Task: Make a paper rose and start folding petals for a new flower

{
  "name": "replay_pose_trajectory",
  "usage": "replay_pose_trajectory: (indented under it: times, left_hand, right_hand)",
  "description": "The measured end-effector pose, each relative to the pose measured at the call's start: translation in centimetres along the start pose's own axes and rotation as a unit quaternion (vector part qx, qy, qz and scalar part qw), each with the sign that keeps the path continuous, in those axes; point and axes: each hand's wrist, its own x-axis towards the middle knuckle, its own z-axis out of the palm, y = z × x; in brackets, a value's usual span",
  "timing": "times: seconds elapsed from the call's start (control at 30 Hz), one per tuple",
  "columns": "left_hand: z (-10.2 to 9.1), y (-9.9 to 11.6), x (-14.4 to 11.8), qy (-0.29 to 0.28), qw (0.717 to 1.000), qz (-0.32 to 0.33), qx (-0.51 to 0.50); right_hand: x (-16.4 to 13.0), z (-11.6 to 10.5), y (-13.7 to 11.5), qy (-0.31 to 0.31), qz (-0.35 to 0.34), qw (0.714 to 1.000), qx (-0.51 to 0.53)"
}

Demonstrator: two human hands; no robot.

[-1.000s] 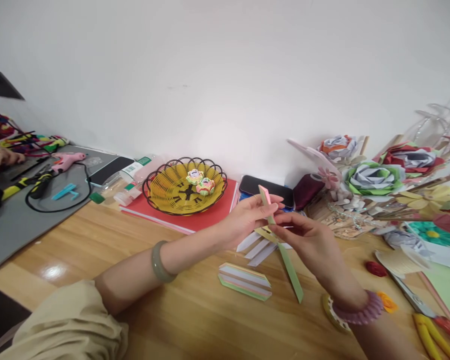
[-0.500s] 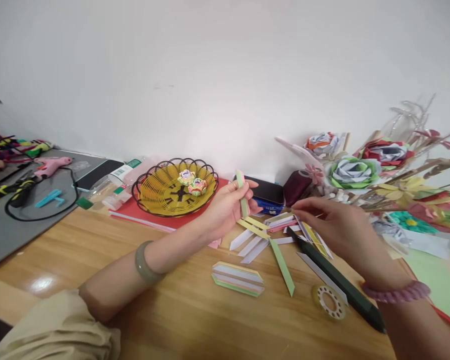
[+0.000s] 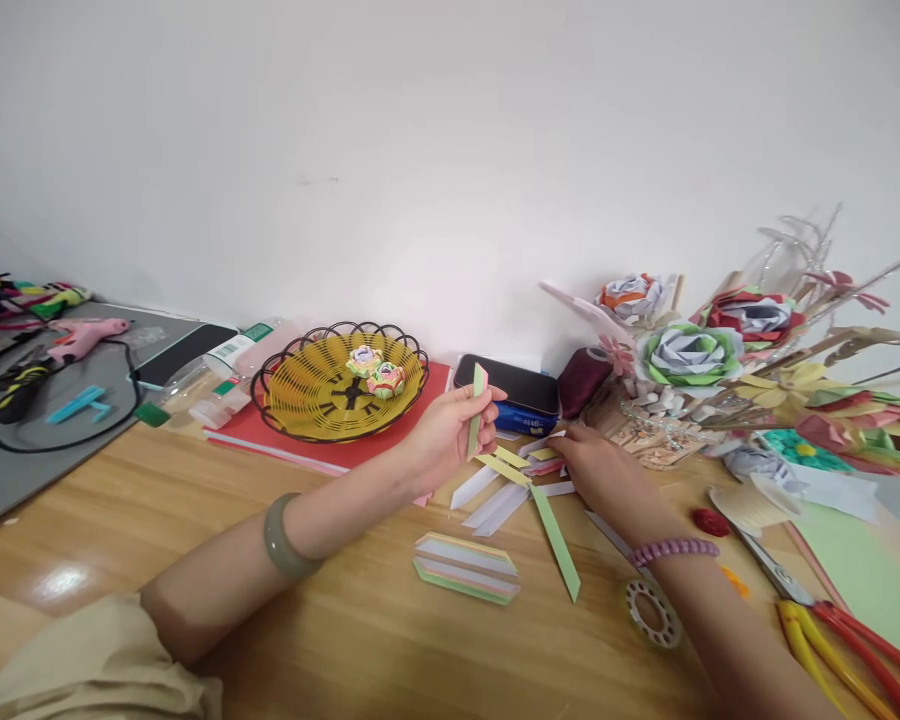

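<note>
My left hand (image 3: 459,418) pinches a narrow green paper strip (image 3: 475,420) with a pink tip, held upright above the table. My right hand (image 3: 604,470) reaches into a loose pile of white, yellow and pink paper strips. Its fingertips are pressed together on a whitish paper strip (image 3: 552,440), partly hidden by the hand. Closer to me lie a single green strip (image 3: 557,545) and a neat bundle of pointed strips (image 3: 465,568). A roll of tape (image 3: 651,614) rests beside my right forearm.
A yellow woven basket (image 3: 311,400) holding two small paper flowers stands on red paper (image 3: 439,395). Behind the strips is a phone (image 3: 506,383) on a blue box. At right are paper flowers (image 3: 690,355) and scissors (image 3: 795,600); a pink glue gun (image 3: 82,340) lies left.
My right hand has moved left and forward into the strip pile, its forearm now covering where the long dark tool lay. My view has shifted right, showing the scissors. My left hand keeps its strip.
</note>
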Motion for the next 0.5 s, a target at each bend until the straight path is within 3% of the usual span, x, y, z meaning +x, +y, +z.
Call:
replay_pose_trajectory:
  times: [0.27, 0.5]
  left_hand:
    - [0.0, 0.0, 0.1, 0.004, 1.000, -0.004, -0.002]
    - [-0.3, -0.3, 0.3, 0.003, 1.000, 0.000, 0.001]
  right_hand:
    - [-0.1, -0.6, -0.2, 0.045, 0.001, 0.999, 0.004]
    - [-0.3, -2.4, 0.7, 0.090, 0.064, 0.992, 0.068]
